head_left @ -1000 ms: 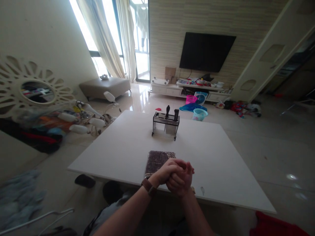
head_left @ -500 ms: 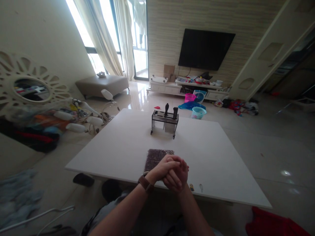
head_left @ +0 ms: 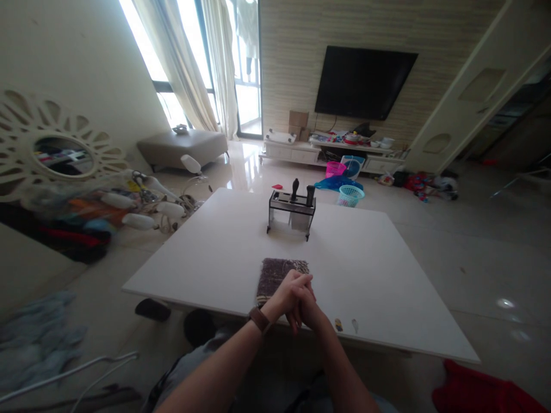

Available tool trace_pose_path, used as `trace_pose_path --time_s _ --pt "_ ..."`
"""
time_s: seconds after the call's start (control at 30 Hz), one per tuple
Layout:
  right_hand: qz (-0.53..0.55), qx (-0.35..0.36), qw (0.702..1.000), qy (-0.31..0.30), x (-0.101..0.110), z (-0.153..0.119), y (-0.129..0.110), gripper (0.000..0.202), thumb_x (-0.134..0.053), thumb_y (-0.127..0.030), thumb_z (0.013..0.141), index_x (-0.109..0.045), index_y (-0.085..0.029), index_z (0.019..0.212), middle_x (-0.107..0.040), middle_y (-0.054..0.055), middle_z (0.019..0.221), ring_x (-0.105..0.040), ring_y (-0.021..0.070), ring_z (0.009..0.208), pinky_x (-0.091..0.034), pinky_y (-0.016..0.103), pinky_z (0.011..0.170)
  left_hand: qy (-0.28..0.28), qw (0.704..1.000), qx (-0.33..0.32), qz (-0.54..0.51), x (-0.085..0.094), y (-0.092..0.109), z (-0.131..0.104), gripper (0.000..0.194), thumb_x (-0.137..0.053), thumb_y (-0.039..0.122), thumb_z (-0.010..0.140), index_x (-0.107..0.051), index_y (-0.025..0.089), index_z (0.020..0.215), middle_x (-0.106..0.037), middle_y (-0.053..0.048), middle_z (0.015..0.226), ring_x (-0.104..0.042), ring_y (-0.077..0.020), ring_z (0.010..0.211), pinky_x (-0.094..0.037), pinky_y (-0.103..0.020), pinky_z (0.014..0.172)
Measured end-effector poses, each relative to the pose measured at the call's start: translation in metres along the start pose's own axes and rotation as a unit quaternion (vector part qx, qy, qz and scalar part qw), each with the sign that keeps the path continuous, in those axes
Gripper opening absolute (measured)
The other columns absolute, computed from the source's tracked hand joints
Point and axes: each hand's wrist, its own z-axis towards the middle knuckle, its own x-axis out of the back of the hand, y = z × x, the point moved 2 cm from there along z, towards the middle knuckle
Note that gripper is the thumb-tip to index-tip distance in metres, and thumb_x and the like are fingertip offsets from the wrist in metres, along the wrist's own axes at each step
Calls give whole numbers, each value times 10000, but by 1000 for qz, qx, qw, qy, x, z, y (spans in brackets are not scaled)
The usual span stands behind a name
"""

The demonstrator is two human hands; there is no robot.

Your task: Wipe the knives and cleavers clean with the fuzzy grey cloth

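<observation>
My left hand (head_left: 284, 293), with a brown watch strap at its wrist, is clasped together with my right hand (head_left: 309, 305). Their fingers overlap and interlock, and some fingertips point downward. No object shows between them. Both hands hang over the table's near edge, just in front of a folded, shaggy dark-brown cloth (head_left: 271, 276). They hide the cloth's lower right part. Farther back on the white table (head_left: 206, 252) stands a clear-sided knife block (head_left: 279, 219) with a black frame. Two black handles stick up out of it.
Two small stickers (head_left: 338, 324) lie near the table's front edge, right of my hands. Beyond the table a light-blue basket (head_left: 350, 195) stands on the floor. A white lamp with several shades (head_left: 138, 221) lies to the left. Red fabric (head_left: 477, 390) is at lower right.
My clasped hands have shifted their grip: the fingers were wrapped round each other higher up and now interlock, pointing lower. The view has moved slightly; the cloth and knife block stay put.
</observation>
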Motion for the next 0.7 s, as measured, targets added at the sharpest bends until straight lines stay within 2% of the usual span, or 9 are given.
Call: trace_pose_path --time_s 0.1,0.2,0.47,0.6,0.7 --pt "28 -4 998 50 4 -1 6 612 -519 -862 765 -455 -254 782 -410 -84 300 -395 139 220 -256 223 287 21 1000 -2 10 -3 -4 4 397 -552 487 731 -618 164 509 -591 -47 499 -566 -161 502 -444 -282 552" --pt "23 -10 998 63 6 -3 8 633 -544 -879 729 -457 -253 762 -414 -74 297 -410 138 221 -254 215 274 36 999 -16 27 -4 -5 4 368 -529 446 721 -606 167 493 -570 -39 480 -541 -152 484 -406 -270 527" --pt "10 -34 999 40 7 -8 14 637 -574 -853 714 -504 -226 801 -446 -66 307 -438 157 221 -288 218 249 83 994 -61 40 -7 -7 0 374 -520 446 727 -571 177 472 -531 -23 469 -491 -135 480 -371 -265 518" --pt "34 -25 998 36 1 -11 8 605 -629 -806 721 -503 -230 852 -460 -81 317 -433 159 219 -309 218 262 45 996 -65 35 -5 -4 -5 408 -522 474 762 -573 176 489 -550 -31 493 -513 -140 512 -396 -261 541" --pt "70 -5 997 -37 -4 -13 -5 547 -589 -775 761 -517 -234 780 -472 -56 326 -468 165 256 -349 230 303 -30 999 -22 7 1 1 -10 512 -477 584 821 -625 163 568 -593 -47 542 -554 -157 537 -454 -271 563"
